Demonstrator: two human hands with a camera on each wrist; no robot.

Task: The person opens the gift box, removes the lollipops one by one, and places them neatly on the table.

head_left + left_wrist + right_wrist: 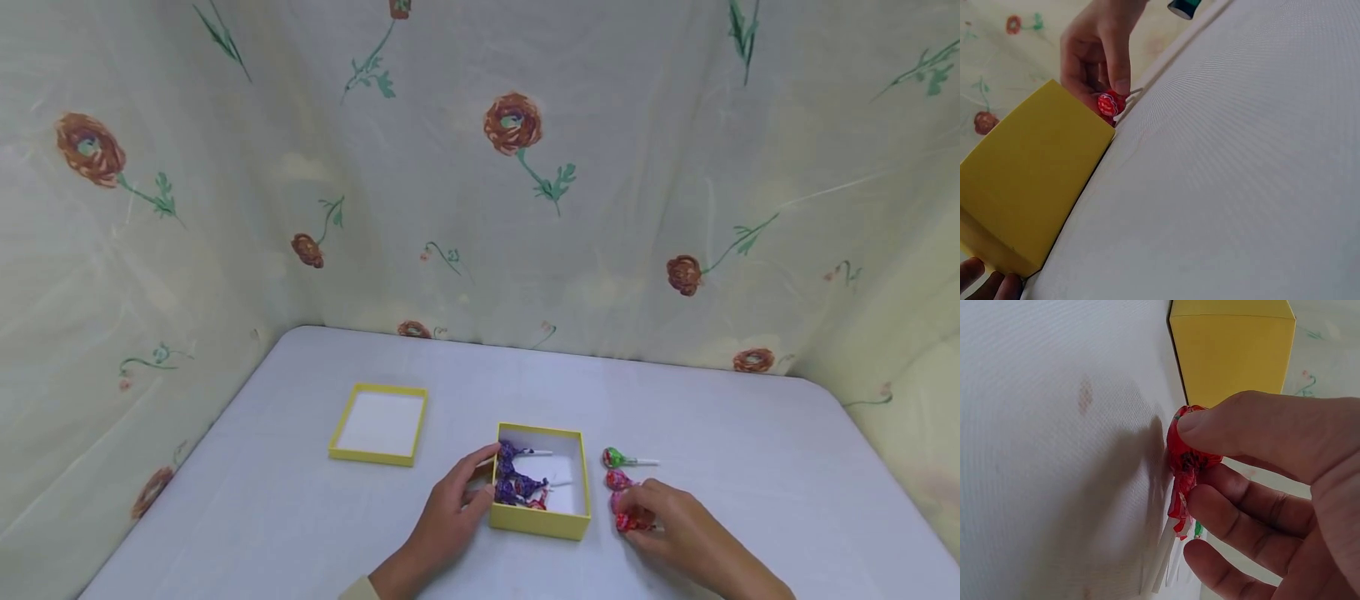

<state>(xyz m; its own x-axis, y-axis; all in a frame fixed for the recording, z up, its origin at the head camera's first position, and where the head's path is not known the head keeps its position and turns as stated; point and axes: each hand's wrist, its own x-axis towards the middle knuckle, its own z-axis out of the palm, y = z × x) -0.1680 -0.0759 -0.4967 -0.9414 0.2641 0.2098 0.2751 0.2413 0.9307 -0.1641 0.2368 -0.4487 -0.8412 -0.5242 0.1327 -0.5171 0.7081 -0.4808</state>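
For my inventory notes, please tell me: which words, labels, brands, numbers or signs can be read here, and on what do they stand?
None can be read.
Red lollipop in the right hand: white wrapper marks, too blurred.
Purple lollipops, pink lollipops, green lollipop: any print is too small.
Yellow box: no text on visible sides.

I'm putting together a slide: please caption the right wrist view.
Right hand holding a round, red-wrapped lollipop near a yellow box on a white tabletop.
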